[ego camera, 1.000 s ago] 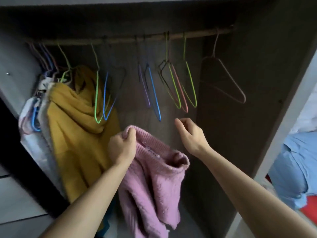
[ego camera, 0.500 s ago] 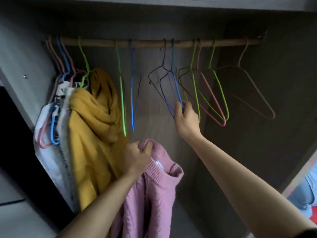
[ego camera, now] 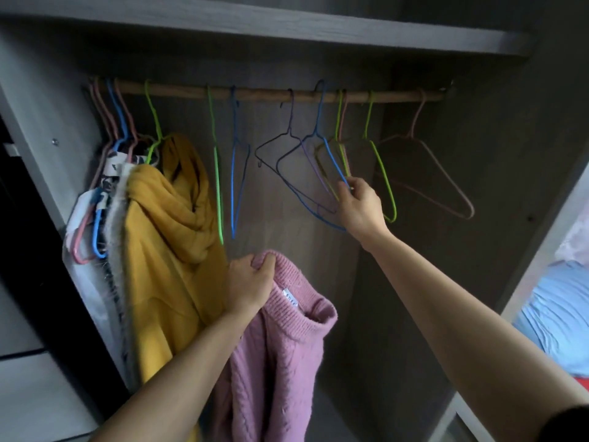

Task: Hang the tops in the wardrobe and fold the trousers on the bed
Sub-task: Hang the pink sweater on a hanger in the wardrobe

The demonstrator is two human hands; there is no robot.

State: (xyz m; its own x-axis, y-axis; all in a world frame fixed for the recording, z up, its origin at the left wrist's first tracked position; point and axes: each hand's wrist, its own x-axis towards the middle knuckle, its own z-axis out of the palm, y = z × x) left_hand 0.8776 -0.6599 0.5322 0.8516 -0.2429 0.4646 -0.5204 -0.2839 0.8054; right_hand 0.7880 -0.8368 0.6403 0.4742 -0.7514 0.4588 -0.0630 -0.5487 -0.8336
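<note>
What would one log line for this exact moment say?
step: picking hanger | left hand: grips pink sweater | right hand: pinches blue hanger on rail | pink sweater: not yet hung

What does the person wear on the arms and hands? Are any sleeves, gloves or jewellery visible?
The left hand and the right hand are bare: no gloves, and no ring, watch or bracelet shows. Both forearms are uncovered. A dark sleeve edge appears only on the right arm, in the lower right corner. No sleeve is visible on the left arm.
</note>
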